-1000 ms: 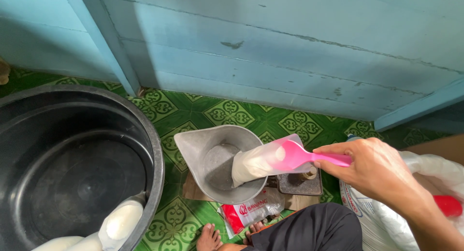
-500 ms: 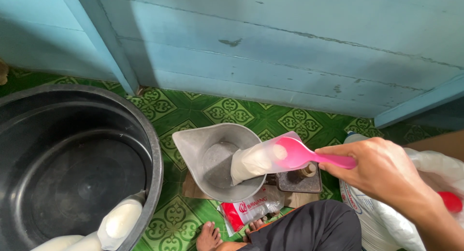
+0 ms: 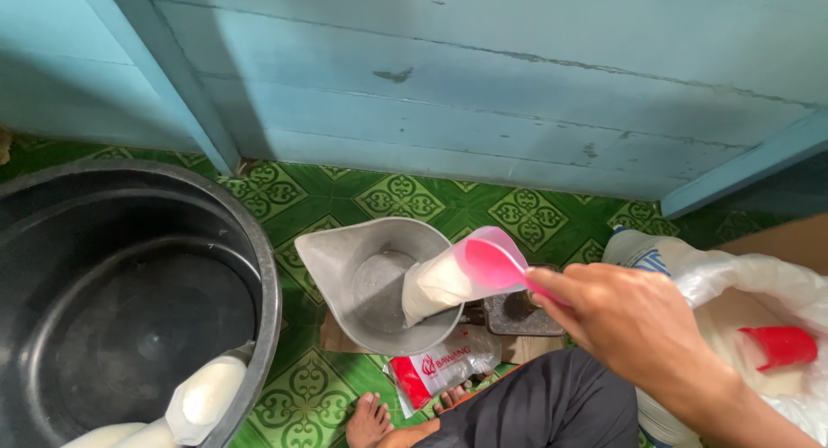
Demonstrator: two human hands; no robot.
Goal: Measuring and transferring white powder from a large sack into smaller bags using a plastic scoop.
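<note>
Just left of the right hand (image 3: 634, 327): pink scoop (image 3: 492, 263), handle pinched tight in the fingers, tipped over the grey metal pan (image 3: 345, 258). White powder (image 3: 435, 286) sliding out of the scoop's mouth, down into the pan. Powder looks soft and pale, in a long lump; scoop smooth and bright pink, a bit see-through at its edge. Pan rim close under the scoop, with a pointed lip sticking out to the left. Small dark scale (image 3: 517, 314) under the pan, just below the hand.

Further left of the hand: big black tub (image 3: 259, 267), its round rim near the pan but not touching. White filled bags (image 3: 207, 392) leaning on the tub's low edge.

Right of the hand: open clear bag (image 3: 750, 280) of white powder, a red cup (image 3: 780, 344) lying inside. Little room on that side.

Ahead of the hand: blue wooden wall (image 3: 483, 94), green patterned floor (image 3: 401, 194) free between wall and pan.

Below the hand: dark trouser knee (image 3: 535, 405), bare toes (image 3: 371, 418), a red and white packet (image 3: 440, 366).

Left hand out of sight.
</note>
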